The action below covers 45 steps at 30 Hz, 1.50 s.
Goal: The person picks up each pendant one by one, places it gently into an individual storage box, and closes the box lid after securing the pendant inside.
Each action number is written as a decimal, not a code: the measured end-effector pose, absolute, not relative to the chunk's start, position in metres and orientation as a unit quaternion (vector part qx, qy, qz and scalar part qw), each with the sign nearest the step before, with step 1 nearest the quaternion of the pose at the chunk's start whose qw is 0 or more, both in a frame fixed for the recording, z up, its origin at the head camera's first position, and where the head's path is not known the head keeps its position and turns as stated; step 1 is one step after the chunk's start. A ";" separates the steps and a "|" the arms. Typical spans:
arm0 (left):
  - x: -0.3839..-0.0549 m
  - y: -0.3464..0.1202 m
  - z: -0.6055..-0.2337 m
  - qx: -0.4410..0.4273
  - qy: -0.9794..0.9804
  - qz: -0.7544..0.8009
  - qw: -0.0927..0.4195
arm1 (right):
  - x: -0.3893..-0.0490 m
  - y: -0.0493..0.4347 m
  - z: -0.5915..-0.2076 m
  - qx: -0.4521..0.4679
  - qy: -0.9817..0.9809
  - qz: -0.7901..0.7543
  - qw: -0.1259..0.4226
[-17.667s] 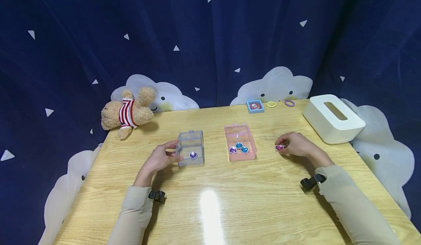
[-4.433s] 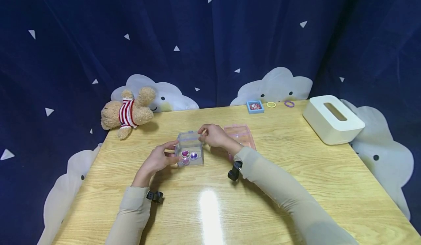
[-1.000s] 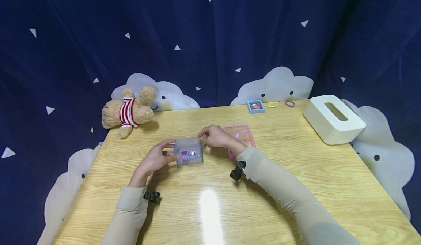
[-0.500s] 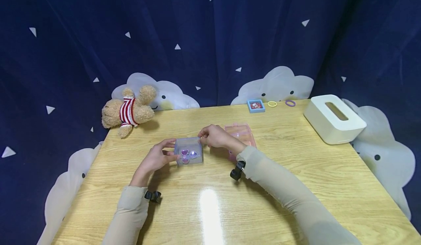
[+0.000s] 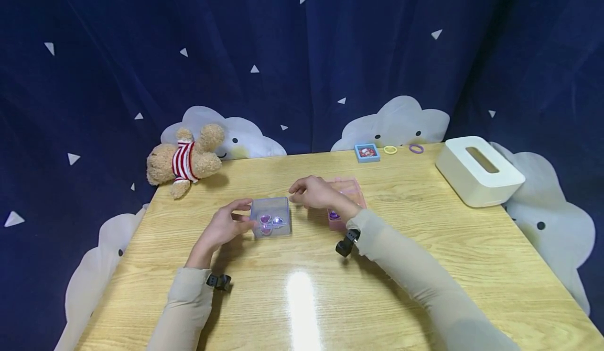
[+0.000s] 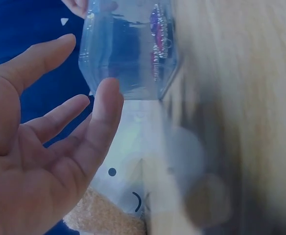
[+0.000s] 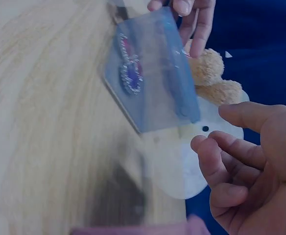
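Note:
A clear bluish plastic box [image 5: 278,206] stands on the table with its lid down. Through it show three heart-shaped gems [image 5: 265,219] with silvery beaded rims, pink and purple. My left hand [image 5: 226,227] is at the box's left side, fingers relaxed, thumb and fingertips close to the wall. Just off the right side of the box hangs my right hand [image 5: 313,192], its loosely bent fingers holding nothing. A pink plastic box [image 5: 356,196] with its lid up stands behind my right wrist; a purple gem [image 5: 334,215] shows in it, and the rest is partly hidden.
At the back left a teddy bear [image 5: 186,161] in a striped shirt lies on its side. Along the back edge are a small blue-framed square [image 5: 367,152], a yellow ring [image 5: 390,150] and a purple ring [image 5: 416,148]. A white tissue box [image 5: 478,175] stands far right.
Earlier the right hand held a pink gem at the right. Pink gems have joined the purple one in the bluish box, its lid has come down, and the right hand has let go, shifting right.

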<state>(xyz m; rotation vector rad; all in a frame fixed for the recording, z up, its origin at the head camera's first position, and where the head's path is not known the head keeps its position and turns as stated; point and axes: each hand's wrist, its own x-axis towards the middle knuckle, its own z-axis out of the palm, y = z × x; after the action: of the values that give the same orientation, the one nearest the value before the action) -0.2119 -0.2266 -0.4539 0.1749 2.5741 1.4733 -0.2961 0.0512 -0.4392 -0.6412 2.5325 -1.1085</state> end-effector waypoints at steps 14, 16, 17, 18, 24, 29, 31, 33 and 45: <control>-0.210 -0.210 -0.432 0.084 0.875 0.475 0.026 | -0.301 0.108 -0.423 -0.186 0.887 -0.408 0.113; -0.210 -0.205 -0.431 0.095 0.876 0.472 0.020 | -0.303 0.116 -0.423 -0.183 0.889 -0.407 0.101; -0.209 -0.202 -0.430 0.098 0.876 0.472 0.020 | -0.304 0.120 -0.423 -0.180 0.889 -0.409 0.099; -0.209 -0.199 -0.429 0.101 0.875 0.474 0.022 | -0.304 0.124 -0.422 -0.175 0.887 -0.416 0.101; -0.211 -0.179 -0.428 0.110 0.862 0.493 0.041 | -0.309 0.146 -0.421 -0.150 0.878 -0.443 0.106; -0.211 -0.159 -0.428 0.122 0.860 0.493 0.050 | -0.311 0.164 -0.424 -0.129 0.881 -0.446 0.095; -0.211 -0.150 -0.429 0.130 0.858 0.494 0.052 | -0.312 0.170 -0.426 -0.125 0.881 -0.448 0.090; -0.211 -0.140 -0.431 0.136 0.854 0.499 0.054 | -0.313 0.176 -0.429 -0.121 0.881 -0.450 0.086; -0.218 -0.090 -0.447 0.166 0.858 0.483 0.045 | -0.320 0.203 -0.446 -0.078 0.881 -0.458 0.092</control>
<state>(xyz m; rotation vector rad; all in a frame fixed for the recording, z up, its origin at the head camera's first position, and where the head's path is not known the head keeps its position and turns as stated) -0.2177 -0.0896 -0.4465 0.5073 2.6215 1.4756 -0.3204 0.2027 -0.4458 -0.2323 2.6168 -1.3598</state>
